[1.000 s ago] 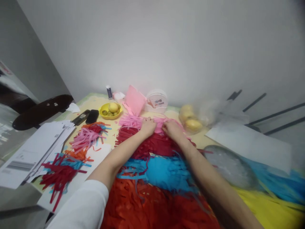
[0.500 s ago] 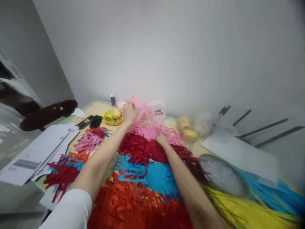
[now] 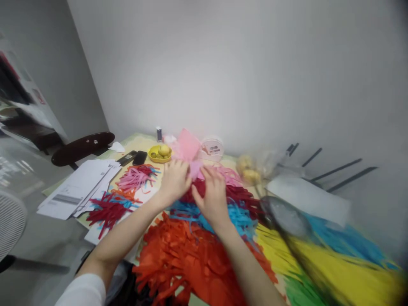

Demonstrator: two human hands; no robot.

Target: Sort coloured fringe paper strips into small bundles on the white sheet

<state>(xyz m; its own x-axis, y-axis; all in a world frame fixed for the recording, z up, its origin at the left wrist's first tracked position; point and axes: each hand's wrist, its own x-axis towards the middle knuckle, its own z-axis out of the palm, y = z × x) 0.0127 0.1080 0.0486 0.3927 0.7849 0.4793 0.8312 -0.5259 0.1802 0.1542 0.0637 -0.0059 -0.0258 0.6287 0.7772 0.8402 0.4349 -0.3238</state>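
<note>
My left hand [image 3: 175, 180] is closed, its bent fingers at the left edge of a light pink piece of thin paper [image 3: 195, 169]. Facing it, my right hand [image 3: 214, 197] has its thumb spread from the fingers, and its fingertips reach the right side of that paper. Below both hands lie dark red fringed paper strips [image 3: 240, 193] and blue fringed strips [image 3: 240, 219]. A big heap of orange-red fringed paper [image 3: 188, 259] is nearest to me. More pink strips [image 3: 231, 175] lie behind my right hand.
Left of the hands are a yellow bowl of fruit [image 3: 156, 158], a black phone [image 3: 140, 158] and stacked printed sheets [image 3: 76, 187]. At the back stands a round white tub [image 3: 213, 148]. To the right lie a clear-lidded round thing [image 3: 288, 216] and yellow fringed paper [image 3: 334, 263].
My left hand has come back from the far pink pile towards me. My right hand has drawn nearer to it, and both now meet at the pink paper. The view has shifted slightly.
</note>
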